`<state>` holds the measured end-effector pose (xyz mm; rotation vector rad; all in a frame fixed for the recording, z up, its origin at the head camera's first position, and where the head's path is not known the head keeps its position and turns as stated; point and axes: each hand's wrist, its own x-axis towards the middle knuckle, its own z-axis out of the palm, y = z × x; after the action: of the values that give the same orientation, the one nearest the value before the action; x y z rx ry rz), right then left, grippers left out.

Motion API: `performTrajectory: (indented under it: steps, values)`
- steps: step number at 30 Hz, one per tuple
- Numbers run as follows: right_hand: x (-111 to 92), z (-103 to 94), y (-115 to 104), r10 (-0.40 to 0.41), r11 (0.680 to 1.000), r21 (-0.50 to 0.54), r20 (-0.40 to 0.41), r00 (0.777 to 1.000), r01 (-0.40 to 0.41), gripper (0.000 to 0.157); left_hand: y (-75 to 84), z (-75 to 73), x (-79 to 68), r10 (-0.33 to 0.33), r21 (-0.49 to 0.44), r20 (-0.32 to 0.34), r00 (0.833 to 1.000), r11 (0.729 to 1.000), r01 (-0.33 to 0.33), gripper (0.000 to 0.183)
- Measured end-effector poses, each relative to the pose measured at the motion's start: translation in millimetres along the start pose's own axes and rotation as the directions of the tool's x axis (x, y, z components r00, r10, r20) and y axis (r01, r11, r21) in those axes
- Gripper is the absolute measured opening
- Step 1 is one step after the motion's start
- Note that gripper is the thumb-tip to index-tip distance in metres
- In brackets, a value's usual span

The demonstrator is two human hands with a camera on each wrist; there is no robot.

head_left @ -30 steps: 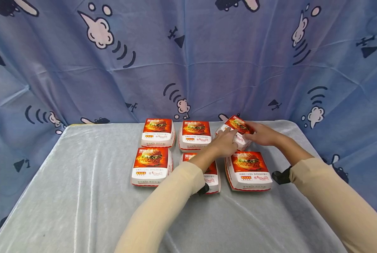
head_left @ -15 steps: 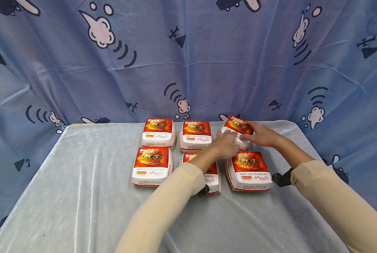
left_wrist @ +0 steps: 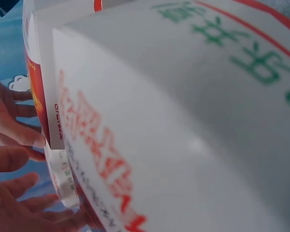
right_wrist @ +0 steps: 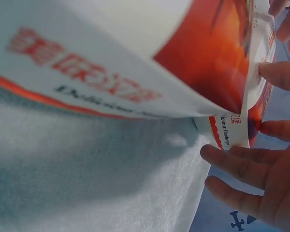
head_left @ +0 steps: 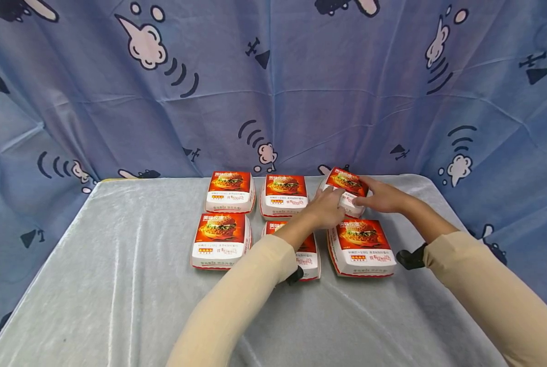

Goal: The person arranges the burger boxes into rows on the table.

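Note:
In the head view, a red-and-white paper hamburger box (head_left: 347,179) stands at the back right, turned a little askew. My left hand (head_left: 325,209) holds its left and front side, partly covering it. On its right side my right hand (head_left: 383,195) grips, thumb toward the front. The right wrist view has my right hand (right_wrist: 273,179) with thumb and a finger touching that box (right_wrist: 227,129) and other fingers spread. From the left wrist, my left hand (left_wrist: 19,205) reaches the same box (left_wrist: 63,179); its exact contact is partly hidden.
Several matching boxes lie around: back left (head_left: 229,191), back middle (head_left: 283,196), front left (head_left: 220,242), front middle (head_left: 307,262) under my left forearm, and front right (head_left: 361,250). A grey cloth covers the table (head_left: 90,285). A blue patterned curtain (head_left: 273,122) hangs behind.
The back-right box has turned and settled slightly, standing less slanted than a second ago. Both hands have stayed on it with small finger shifts. The other boxes have not moved.

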<state>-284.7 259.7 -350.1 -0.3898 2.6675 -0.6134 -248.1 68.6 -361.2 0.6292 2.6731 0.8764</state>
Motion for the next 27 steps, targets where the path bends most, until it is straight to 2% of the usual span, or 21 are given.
performTrajectory:
  steps: [4, 12, 21, 27]
  values:
    - [1.4, -0.3, 2.3, -0.009, 1.0, 0.006, 0.01, 1.0, 0.009, 0.081, -0.2, -0.4, -0.9, -0.033, -0.039, 0.007, 0.999, 0.999, 0.033, 0.055]
    - [4.0, -0.6, 4.2, -0.009, 1.0, 0.012, 0.02, 1.0, 0.009, 0.081, -1.2, 0.3, -1.5, -0.053, -0.033, 0.023, 0.998, 0.998, 0.054, 0.055]
    - [6.6, -0.9, 5.7, 0.009, 0.998, 0.067, 0.034, 0.999, -0.012, 0.077, -0.1, 0.6, -1.9, -0.065, -0.039, 0.015, 0.998, 0.997, 0.065, 0.056]
    - [8.7, -0.6, 6.1, 0.012, 0.997, 0.079, 0.039, 0.999, -0.015, 0.074, 0.1, -0.3, -3.2, -0.086, -0.048, 0.037, 0.996, 0.995, 0.088, 0.058]
